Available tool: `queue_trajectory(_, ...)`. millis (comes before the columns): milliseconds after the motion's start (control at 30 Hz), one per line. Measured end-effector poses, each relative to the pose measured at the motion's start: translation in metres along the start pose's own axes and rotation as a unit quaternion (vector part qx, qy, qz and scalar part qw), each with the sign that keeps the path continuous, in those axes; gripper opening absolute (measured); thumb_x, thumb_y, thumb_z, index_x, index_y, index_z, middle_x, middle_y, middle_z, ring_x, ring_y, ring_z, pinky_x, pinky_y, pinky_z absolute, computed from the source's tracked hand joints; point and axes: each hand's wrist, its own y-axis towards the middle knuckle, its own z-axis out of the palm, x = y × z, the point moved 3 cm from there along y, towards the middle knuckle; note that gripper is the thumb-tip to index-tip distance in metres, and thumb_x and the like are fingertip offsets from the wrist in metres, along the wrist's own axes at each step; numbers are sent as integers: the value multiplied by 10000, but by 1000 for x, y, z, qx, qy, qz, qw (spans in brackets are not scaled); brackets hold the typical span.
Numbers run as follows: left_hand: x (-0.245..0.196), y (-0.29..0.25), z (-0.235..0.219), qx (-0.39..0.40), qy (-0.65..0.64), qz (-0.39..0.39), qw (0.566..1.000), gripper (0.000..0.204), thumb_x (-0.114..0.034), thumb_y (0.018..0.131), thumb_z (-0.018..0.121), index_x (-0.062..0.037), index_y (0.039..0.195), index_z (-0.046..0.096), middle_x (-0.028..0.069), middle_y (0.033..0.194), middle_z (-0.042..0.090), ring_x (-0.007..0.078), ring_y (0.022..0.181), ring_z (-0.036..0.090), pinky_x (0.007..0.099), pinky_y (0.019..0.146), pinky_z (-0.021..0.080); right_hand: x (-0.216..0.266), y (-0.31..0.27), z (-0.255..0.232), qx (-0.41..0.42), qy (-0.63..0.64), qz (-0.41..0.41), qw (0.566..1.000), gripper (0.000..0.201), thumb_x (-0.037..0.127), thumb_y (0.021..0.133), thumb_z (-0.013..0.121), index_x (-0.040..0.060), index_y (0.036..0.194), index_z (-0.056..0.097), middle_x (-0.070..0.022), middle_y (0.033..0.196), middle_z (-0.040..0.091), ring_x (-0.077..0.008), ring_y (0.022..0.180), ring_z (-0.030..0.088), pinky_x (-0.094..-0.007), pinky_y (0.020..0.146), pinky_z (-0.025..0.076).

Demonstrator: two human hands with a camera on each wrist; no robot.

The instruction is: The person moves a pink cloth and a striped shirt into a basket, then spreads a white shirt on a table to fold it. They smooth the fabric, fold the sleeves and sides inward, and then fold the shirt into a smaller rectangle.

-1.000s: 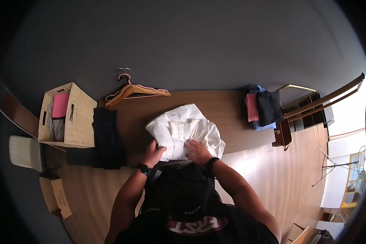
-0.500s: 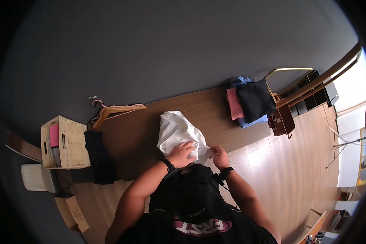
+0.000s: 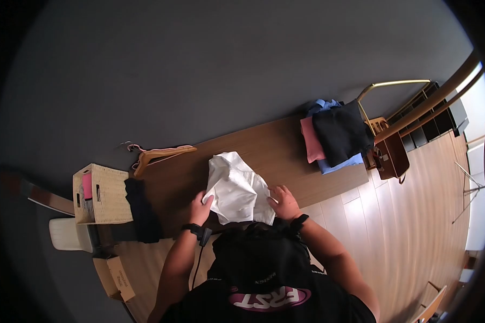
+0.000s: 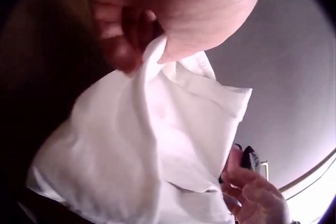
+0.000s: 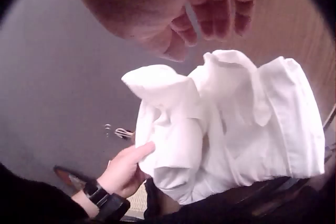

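A white garment [image 3: 236, 188], folded into a loose bundle, lies at the front of the wooden table [image 3: 269, 141]. My left hand [image 3: 199, 211] is at its left edge. In the left wrist view the left thumb and fingers pinch a fold of the white cloth [image 4: 115, 145]. My right hand [image 3: 285, 204] is beside the garment's right edge. The right wrist view has this hand [image 5: 194, 14] just above the cloth, its fingers loosely extended with nothing between them.
Hangers [image 3: 159, 155] lie at the table's back left. A woven basket [image 3: 113, 202] with clothes and a dark garment [image 3: 144, 212] are on the left. Folded clothes, a black one [image 3: 337, 134] on top, are stacked at the right. Beyond hangs a brown bag [image 3: 392, 159].
The white garment has been turned and folded into a narrower bundle. My left hand has moved from on top of it to its left edge; my right hand has let go of its corner.
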Motion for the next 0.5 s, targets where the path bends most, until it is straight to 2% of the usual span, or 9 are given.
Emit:
queue_trajectory(33, -9, 1, -1, 42, 53, 22, 997, 287, -269, 880, 644, 15, 911, 621, 230, 813, 642, 433, 727, 618, 458, 647, 498, 15, 4, -5, 3, 10, -23, 1000, 378, 192, 853, 653, 52, 1200, 597, -177, 1216, 578, -371, 1123, 556, -425, 970, 467)
queue_trajectory(67, -25, -1, 2, -6, 16, 66, 998, 301, -288, 907, 597, 2, 827, 616, 220, 707, 612, 438, 722, 613, 467, 608, 477, 29, 7, -11, 7, 19, -47, 999, 375, 175, 852, 650, 62, 1205, 598, -168, 1215, 580, -368, 1127, 554, -421, 974, 465)
queue_trajectory(167, -64, -6, 24, -48, -41, 118, 991, 217, -231, 909, 593, -19, 900, 637, 203, 778, 635, 429, 725, 616, 463, 598, 484, 64, 19, -27, 12, 5, -128, 992, 396, 129, 839, 647, 69, 1226, 590, -159, 1245, 574, -362, 1157, 543, -418, 991, 457)
queue_trajectory(233, -74, -11, 56, 38, -3, 145, 989, 202, -215, 892, 615, -32, 973, 637, 211, 889, 653, 414, 811, 629, 466, 692, 511, 77, 30, -28, 20, -12, -185, 982, 413, 116, 837, 648, 68, 1242, 584, -162, 1289, 554, -360, 1178, 536, -420, 1004, 451)
queue_trajectory(300, -80, -22, 85, 120, 6, 253, 960, 251, -210, 874, 630, -25, 1044, 628, 203, 1058, 637, 389, 985, 605, 471, 850, 494, 86, 40, -26, 29, -23, -238, 971, 423, 119, 844, 650, 69, 1257, 578, -167, 1344, 525, -359, 1196, 532, -423, 1014, 446)
queue_trajectory(333, -78, -28, 96, 242, 129, 214, 938, 335, -218, 864, 639, -10, 1124, 610, 182, 1199, 584, 366, 1127, 539, 465, 971, 430, 80, 45, -18, 57, -34, -254, 965, 497, 132, 853, 651, 82, 1333, 533, -184, 1425, 460, -377, 1252, 492, -439, 1057, 409)
queue_trajectory(433, -83, -45, 94, 256, 176, 228, 923, 420, -276, 916, 577, -11, 1243, 566, 181, 1319, 525, 348, 1248, 469, 431, 1079, 352, 66, 58, -2, 78, -113, -281, 950, 550, 176, 881, 641, 91, 1398, 476, -198, 1478, 402, -392, 1321, 431, -466, 1103, 354)
queue_trajectory(467, -84, -48, 91, 266, 158, 226, 924, 446, -293, 925, 572, -14, 1273, 552, 177, 1356, 504, 345, 1274, 452, 425, 1095, 339, 50, 62, 7, 102, -152, -265, 947, 559, 287, 940, 571, 117, 1452, 421, -178, 1527, 348, -391, 1398, 340, -486, 1158, 260)
queue_trajectory(500, -82, -50, 88, 277, 139, 223, 924, 473, -310, 934, 567, -16, 1303, 538, 173, 1393, 483, 341, 1301, 436, 419, 1111, 326, 32, 68, 17, 145, -189, -225, 945, 553, 307, 952, 532, 133, 1462, 407, -164, 1546, 321, -380, 1417, 310, -489, 1166, 242)
